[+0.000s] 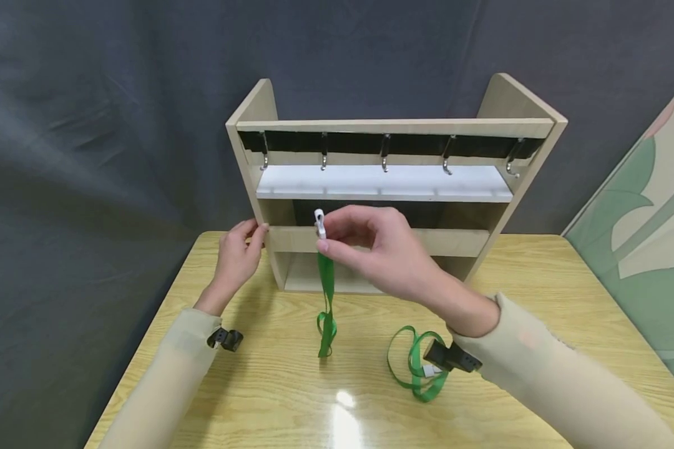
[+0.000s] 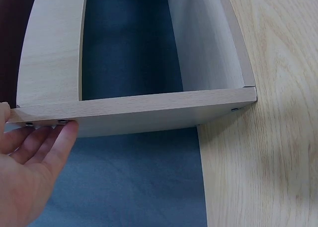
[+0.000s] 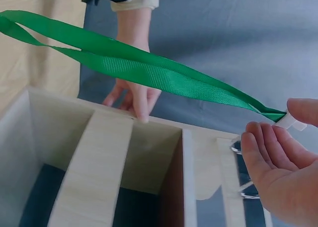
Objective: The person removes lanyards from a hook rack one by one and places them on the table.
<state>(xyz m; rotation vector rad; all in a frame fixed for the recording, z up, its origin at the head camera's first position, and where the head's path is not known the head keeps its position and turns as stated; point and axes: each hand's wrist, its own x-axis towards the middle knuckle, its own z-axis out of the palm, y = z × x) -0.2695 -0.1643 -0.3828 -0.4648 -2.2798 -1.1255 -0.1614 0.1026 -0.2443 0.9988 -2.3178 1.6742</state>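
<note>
My right hand (image 1: 384, 249) pinches the white plastic clip (image 1: 319, 223) of a green lanyard (image 1: 327, 277) between thumb and fingertips. Its ribbon hangs down in front of the wooden rack (image 1: 452, 243), and in the right wrist view the green ribbon (image 3: 149, 73) stretches away as a long loop. At the rack's left side, my left hand (image 1: 241, 249) grips the side panel (image 2: 149, 105), thumb at the front edge and fingers against the outer face. A second green lanyard (image 1: 415, 377) with a white clip lies coiled on the table, partly behind the right wrist's camera.
Several metal hooks (image 1: 384, 153) hang in a row from a black strip (image 1: 354, 143) under the rack's top rail. Below them is a white shelf (image 1: 382, 184). The rack stands at the back of a wood-grain table (image 1: 281, 399), before a dark curtain (image 1: 118, 125).
</note>
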